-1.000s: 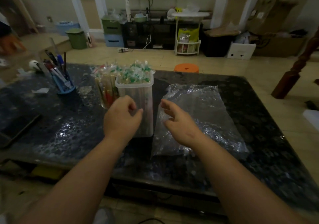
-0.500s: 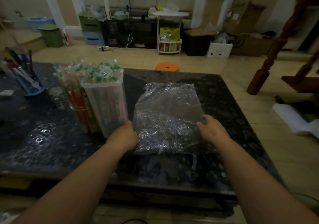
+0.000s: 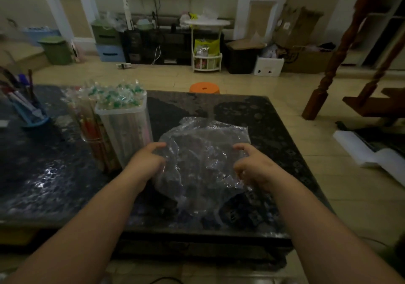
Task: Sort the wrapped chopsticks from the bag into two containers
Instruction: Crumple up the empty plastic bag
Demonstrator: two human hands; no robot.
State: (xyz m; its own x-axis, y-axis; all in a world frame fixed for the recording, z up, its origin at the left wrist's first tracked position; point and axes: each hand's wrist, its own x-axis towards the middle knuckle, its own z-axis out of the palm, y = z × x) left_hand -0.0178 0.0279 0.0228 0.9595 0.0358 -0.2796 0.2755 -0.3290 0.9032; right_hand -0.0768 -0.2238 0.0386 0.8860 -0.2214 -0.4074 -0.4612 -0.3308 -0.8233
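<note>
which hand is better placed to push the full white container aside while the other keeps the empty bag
Left. The left hand grips the bag edge right beside the white container; the right hand is across the bag.

Dark stone table (image 3: 274, 130): both hands grip a crumpled clear plastic bag (image 3: 203, 163), left hand (image 3: 145, 163) at its left edge, right hand (image 3: 255, 166) at its right. Left of bag, a white tall container (image 3: 127, 135) packed with green-tipped wrapped chopsticks (image 3: 119, 96); a clear container (image 3: 92, 128) with red-marked ones touches its left side.
</note>
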